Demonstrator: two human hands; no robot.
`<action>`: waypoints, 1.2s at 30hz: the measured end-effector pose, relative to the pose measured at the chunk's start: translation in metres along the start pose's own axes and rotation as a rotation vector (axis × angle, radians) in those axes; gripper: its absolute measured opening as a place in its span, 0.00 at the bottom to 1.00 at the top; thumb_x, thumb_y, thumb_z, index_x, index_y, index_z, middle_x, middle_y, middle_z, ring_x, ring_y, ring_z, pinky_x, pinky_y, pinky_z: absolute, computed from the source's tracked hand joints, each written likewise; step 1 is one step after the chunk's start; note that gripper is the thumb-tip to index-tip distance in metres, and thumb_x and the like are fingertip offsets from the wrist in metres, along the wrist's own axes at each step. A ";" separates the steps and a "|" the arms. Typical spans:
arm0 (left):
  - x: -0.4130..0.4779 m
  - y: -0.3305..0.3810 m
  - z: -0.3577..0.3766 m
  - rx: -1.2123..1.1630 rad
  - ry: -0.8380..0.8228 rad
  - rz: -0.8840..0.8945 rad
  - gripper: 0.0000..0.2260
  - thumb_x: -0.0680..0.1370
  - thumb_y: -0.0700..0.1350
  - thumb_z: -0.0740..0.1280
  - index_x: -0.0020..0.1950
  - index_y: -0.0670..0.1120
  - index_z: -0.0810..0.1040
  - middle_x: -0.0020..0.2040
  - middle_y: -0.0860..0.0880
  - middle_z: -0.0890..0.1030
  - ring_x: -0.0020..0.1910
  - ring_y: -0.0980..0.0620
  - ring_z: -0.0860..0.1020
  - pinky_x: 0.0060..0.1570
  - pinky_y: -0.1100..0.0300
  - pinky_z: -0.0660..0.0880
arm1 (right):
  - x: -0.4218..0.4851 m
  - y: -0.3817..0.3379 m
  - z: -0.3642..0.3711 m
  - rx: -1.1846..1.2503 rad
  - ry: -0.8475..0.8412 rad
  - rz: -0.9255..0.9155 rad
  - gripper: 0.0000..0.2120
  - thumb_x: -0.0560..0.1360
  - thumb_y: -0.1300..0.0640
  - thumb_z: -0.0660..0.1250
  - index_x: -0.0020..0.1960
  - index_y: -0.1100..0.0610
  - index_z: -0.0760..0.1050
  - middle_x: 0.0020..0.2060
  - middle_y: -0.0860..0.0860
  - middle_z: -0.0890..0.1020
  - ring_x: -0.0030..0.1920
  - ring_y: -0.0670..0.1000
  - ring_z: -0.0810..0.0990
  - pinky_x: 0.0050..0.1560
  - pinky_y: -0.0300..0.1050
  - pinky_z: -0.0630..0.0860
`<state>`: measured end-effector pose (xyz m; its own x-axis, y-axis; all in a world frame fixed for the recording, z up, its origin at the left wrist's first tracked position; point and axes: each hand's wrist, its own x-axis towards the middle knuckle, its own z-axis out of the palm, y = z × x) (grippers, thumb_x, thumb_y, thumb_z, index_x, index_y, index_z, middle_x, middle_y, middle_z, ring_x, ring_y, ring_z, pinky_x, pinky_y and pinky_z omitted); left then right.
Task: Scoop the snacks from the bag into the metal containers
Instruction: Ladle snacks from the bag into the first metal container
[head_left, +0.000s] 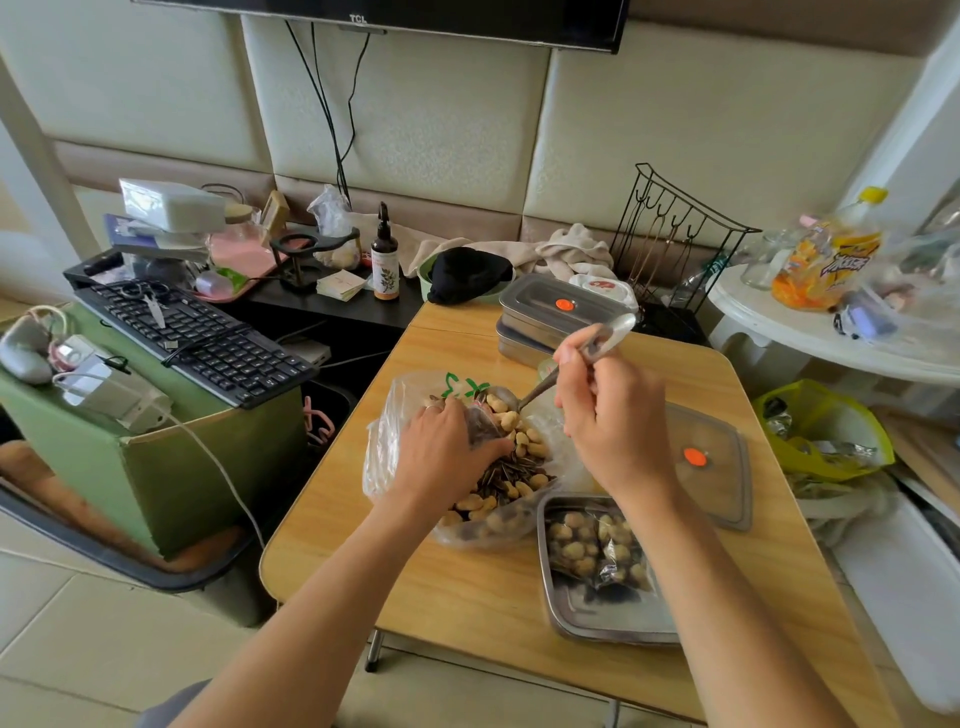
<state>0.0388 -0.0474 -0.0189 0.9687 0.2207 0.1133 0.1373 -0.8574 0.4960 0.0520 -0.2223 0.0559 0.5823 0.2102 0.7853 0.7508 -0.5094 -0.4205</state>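
Padded wall panels behind, TV at top of frame; our wooden bench sits lower centre w/ clutter on both sides.

Far left: green box carrying a keyboard and chargers, well apart from the work. Not in our way.

Centre-left: our left hand is down in the clear plastic bag, grip closed on a fold of it, holding the mouth open. Snacks inside: pale peanuts in shell plus dark seeds, still plenty.

Centre: spoon runs from the bag up to our right hand, grip closed round the handle, bowl end dipped among the peanuts. So we judge we're mid-scoop, loading.

Right of that, lower frame: open metal container, touching the bag's edge, already holding peanuts and small wrapped packs, approx half full. Its lid lies just beside, orange dot up. Stacked closed containers sit at the bench's upper edge.

Next move, we reckon: lift spoon level, swing it short & low toward lower right, tip over the free end of the container. Our own right forearm hangs over that container, so room's tight; bag rim may snag the spoon.

Far right: white side table w/ bottles, yellow bag below. Clear of us.
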 end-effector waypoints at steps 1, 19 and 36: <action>0.000 0.000 0.002 0.000 -0.002 0.004 0.28 0.74 0.69 0.69 0.56 0.45 0.75 0.50 0.50 0.76 0.54 0.45 0.76 0.52 0.54 0.71 | 0.001 -0.002 0.002 -0.016 0.003 -0.040 0.17 0.85 0.56 0.58 0.44 0.63 0.79 0.29 0.50 0.79 0.24 0.41 0.71 0.27 0.28 0.67; 0.002 -0.001 0.005 -0.173 -0.068 -0.034 0.30 0.76 0.67 0.69 0.62 0.44 0.71 0.51 0.52 0.75 0.55 0.46 0.77 0.60 0.44 0.75 | 0.009 -0.010 0.008 -0.098 0.011 -0.230 0.17 0.86 0.57 0.58 0.48 0.66 0.79 0.34 0.52 0.80 0.32 0.41 0.66 0.34 0.23 0.64; 0.006 -0.001 0.012 -0.137 -0.076 -0.014 0.30 0.74 0.66 0.72 0.63 0.45 0.69 0.52 0.52 0.75 0.55 0.48 0.76 0.61 0.47 0.72 | 0.005 -0.007 0.006 -0.146 0.061 -0.173 0.14 0.85 0.59 0.61 0.46 0.66 0.79 0.32 0.51 0.79 0.32 0.41 0.66 0.34 0.21 0.63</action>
<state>0.0471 -0.0512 -0.0290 0.9805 0.1920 0.0431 0.1264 -0.7822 0.6101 0.0521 -0.2124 0.0600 0.4255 0.2565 0.8678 0.7821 -0.5866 -0.2101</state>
